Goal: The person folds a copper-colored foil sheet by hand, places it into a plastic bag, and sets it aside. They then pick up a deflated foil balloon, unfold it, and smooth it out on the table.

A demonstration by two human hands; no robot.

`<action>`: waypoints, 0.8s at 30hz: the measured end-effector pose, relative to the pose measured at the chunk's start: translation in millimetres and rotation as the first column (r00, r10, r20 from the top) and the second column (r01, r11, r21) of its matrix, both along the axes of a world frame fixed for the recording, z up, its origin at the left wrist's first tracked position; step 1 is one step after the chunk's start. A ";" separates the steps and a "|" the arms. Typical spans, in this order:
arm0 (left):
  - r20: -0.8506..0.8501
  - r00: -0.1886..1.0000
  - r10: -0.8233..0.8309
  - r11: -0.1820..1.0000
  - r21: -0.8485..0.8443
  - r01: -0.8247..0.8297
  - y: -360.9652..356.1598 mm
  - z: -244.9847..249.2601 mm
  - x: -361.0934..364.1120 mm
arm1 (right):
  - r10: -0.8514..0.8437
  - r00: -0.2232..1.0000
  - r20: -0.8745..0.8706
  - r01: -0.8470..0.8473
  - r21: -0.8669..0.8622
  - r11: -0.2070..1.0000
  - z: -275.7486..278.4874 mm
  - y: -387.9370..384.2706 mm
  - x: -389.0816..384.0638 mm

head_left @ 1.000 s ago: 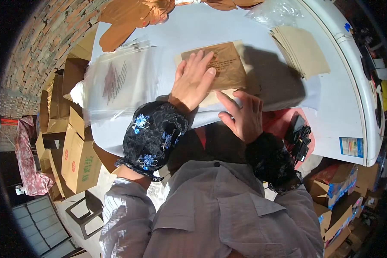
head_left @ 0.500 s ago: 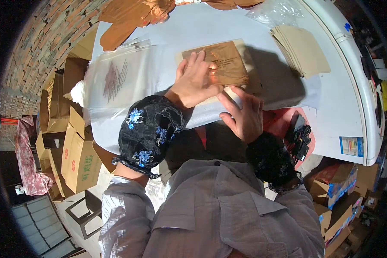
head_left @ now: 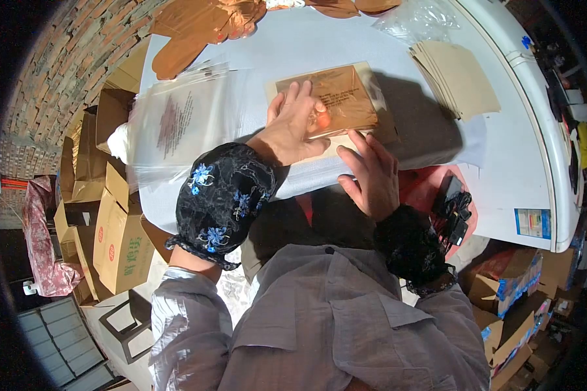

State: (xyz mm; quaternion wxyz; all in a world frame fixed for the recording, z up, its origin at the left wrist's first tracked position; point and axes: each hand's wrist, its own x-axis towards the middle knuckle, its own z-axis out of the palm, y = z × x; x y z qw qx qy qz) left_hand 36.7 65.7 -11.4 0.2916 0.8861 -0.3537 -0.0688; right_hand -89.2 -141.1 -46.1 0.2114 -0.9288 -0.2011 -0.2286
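A copper-brown sheet [head_left: 352, 98] in a clear bag printed with dark text lies on the table, over a pale beige card [head_left: 379, 91]. My left hand [head_left: 287, 127] rests on its left part with the fingers stretched out and the palm down. At the front edge of the bag is my right hand [head_left: 375, 173], its fingers apart and the index fingertip right at that edge. Both forearms wear black lace sleeve covers with blue embroidery on the left one.
Clear printed plastic bags [head_left: 179, 120] lie in a stack at the left. Beige cards [head_left: 460, 78] are fanned out at the right, below crumpled clear plastic [head_left: 417, 19]. Copper-brown pieces [head_left: 202, 29] lie along the far edge. Cardboard boxes [head_left: 120, 238] stand left of the white-covered table [head_left: 293, 42].
My right hand has drawn slightly back from my left thumb, and its fingers have shifted along the bag's front edge. My left hand has slid slightly toward me on the bag.
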 end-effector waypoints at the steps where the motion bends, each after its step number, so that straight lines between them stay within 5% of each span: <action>1: -0.010 1.000 -0.003 1.000 0.003 0.003 0.6 1.2 -0.1 | -0.004 1.000 0.003 0.004 0.004 1.000 0.5 0.6 0.1; 7: -0.055 0.998 -0.012 1.000 -0.019 0.011 3.2 1.0 0.9 | -0.052 0.992 0.114 0.054 -0.021 0.998 -5.2 6.2 -2.1; 15: -0.065 0.998 0.000 0.999 -0.034 -0.002 1.4 2.5 -0.2 | -0.147 0.989 -0.033 0.148 0.014 0.989 21.5 18.5 8.0; 24: 0.122 0.992 0.043 0.998 -0.061 -0.035 -1.8 -1.7 -4.7 | -0.260 0.965 0.022 0.261 -0.095 0.961 15.9 27.0 18.4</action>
